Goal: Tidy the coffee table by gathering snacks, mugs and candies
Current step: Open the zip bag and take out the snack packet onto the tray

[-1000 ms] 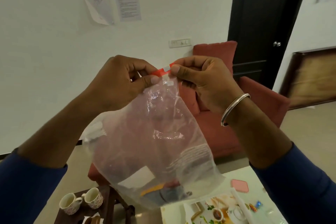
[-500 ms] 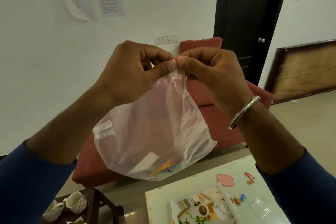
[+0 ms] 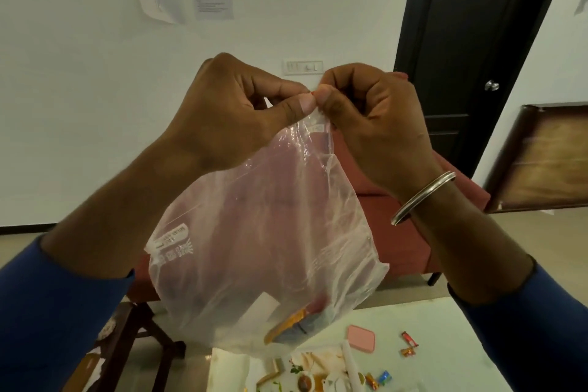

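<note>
Now both hands, left and right, pinch the plastic bag mouth shut; the person should press along the red strip fully, keeping snacks low.

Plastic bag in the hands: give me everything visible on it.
The plastic bag is clear, thin and crinkled, with white print and a white label patch. It hangs in the air above the white table, gathered at the top where the left hand and right hand pinch it; a bit of red shows between the thumbs. Orange and dark wrapped items lie in its bottom.
</note>
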